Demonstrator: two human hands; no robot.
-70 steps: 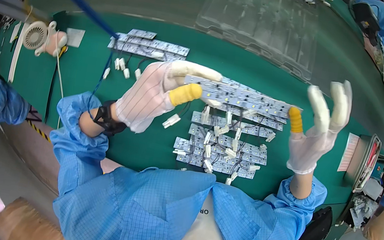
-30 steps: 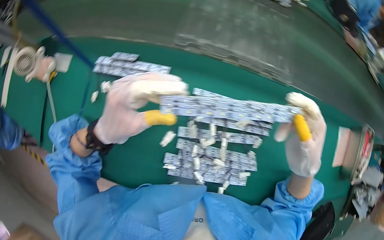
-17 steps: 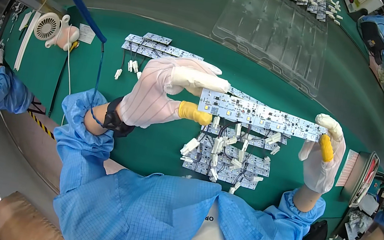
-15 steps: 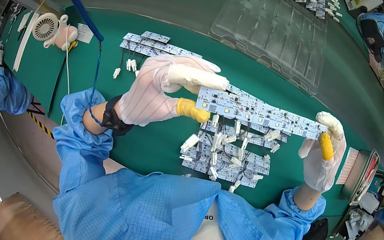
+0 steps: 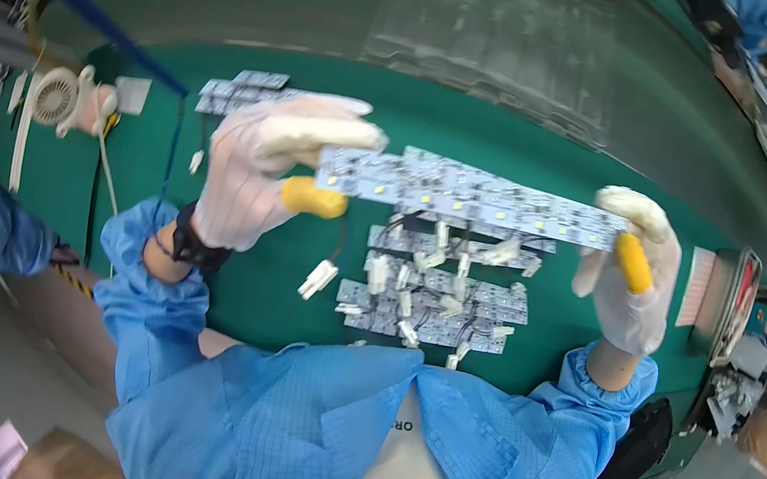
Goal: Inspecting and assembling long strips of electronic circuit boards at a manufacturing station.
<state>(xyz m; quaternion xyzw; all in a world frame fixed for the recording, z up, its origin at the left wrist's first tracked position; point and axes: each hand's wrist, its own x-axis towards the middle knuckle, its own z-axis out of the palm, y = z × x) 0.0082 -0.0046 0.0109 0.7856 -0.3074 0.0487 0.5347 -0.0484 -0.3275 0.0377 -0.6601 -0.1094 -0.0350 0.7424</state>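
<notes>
Strip: one white LED strip (image 5: 471,198) raised above the bench, nearly level, lit-side components facing the camera, spanning both hands.
Left hand: the gloved left hand (image 5: 258,168) pinches the left end, yellow-covered thumb in front, fingers behind and above.
Lead: a dark wire with a white connector (image 5: 318,279) hangs below that thumb, seemingly from the held strip.
Right hand: the gloved right hand (image 5: 635,300) grips the right end between yellow-covered thumb and curled fingers.
Change: two seconds ago the right fingers were spread wide; now they are folded in, so the strip looks steadied from both ends, its handling apparently under way.
Mat: wired strips (image 5: 499,310) lie in overlapping rows on green matting (image 5: 276,308), connectors strewn across them.
Beyond: a smaller stack (image 5: 263,78) past the left hand; farther, a clear tray (image 5: 497,45), blurred.
</notes>
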